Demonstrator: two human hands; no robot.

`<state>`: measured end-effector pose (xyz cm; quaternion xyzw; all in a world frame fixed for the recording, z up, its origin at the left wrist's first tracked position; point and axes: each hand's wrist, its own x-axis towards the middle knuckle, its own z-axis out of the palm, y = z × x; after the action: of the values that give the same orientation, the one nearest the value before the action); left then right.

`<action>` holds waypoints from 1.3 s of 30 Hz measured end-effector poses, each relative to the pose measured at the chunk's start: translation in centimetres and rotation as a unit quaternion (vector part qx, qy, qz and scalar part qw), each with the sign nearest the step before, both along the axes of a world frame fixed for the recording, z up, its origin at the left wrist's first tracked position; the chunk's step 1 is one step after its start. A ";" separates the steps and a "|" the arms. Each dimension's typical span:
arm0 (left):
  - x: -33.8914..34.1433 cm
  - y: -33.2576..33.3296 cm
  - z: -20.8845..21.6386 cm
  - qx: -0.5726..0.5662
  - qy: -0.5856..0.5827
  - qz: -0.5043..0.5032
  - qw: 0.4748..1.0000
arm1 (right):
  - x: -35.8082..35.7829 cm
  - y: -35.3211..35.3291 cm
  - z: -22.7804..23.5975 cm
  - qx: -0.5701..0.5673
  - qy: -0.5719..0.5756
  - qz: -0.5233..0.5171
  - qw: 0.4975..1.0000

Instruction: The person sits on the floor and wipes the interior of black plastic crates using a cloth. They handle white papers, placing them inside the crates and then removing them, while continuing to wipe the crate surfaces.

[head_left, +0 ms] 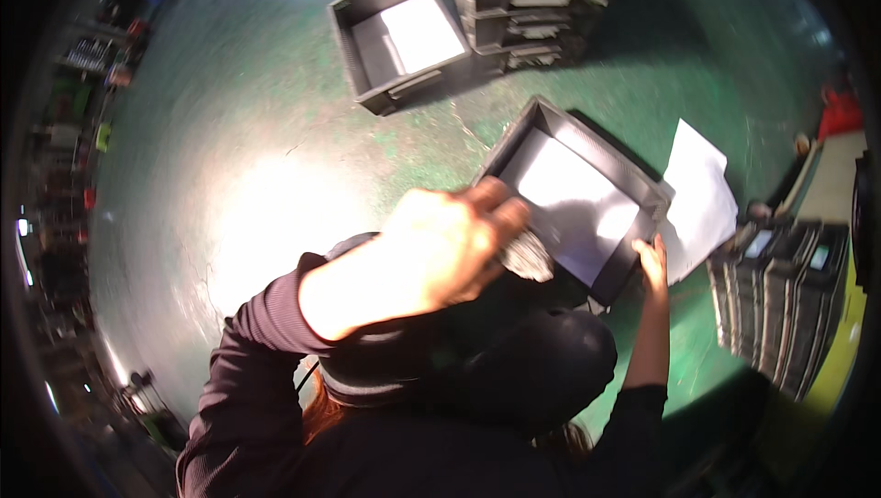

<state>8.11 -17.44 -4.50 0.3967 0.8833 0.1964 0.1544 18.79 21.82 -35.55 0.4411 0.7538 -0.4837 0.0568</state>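
Observation:
My left hand [445, 246] is closed on a crumpled grey wad [528, 257] that looks like a rag. Its fingers are over the near left part of a grey plastic bin [596, 145]. A white sheet [569, 172] lines the bottom of that bin. On the bin's right side, my right hand [652, 262] grips the rim near the corner, fingers wrapped round it. A loose white paper sheet [702, 195] lies just beyond that rim, partly behind the bin; whether my right hand touches it, I cannot tell.
Another grey bin [353, 53] with a white sheet in it stands on the green floor [404, 145], farther off. Beside it rises a stack of grey bins [486, 2]. More dark stacked bins [780, 291] stand at the right. Cluttered shelving [78, 131] runs along the left.

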 end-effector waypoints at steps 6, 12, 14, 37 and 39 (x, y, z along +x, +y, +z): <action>1.7 -1.1 -1.4 0.049 0.038 -0.088 0.994 | -8.1 -6.5 7.7 -0.276 0.052 0.056 0.958; 1.8 -3.0 -0.4 0.265 0.032 0.019 0.964 | -14.0 -19.6 12.0 -0.438 0.168 0.299 0.831; 0.7 -3.6 -0.7 0.315 0.079 0.053 0.944 | -18.0 -24.8 14.0 -0.562 0.053 0.131 0.815; -4.9 -8.7 -3.2 0.352 0.082 0.195 0.912 | -34.6 -40.4 10.7 -0.410 0.125 0.007 0.904; -5.2 -8.7 -3.5 0.344 0.097 0.199 0.912 | -34.5 -38.9 10.5 -0.374 0.095 0.020 0.922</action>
<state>2.94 -26.13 -7.98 0.2583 0.8323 0.4756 -0.1200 -15.73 -17.10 -25.06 0.3252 0.5282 -0.7688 0.1557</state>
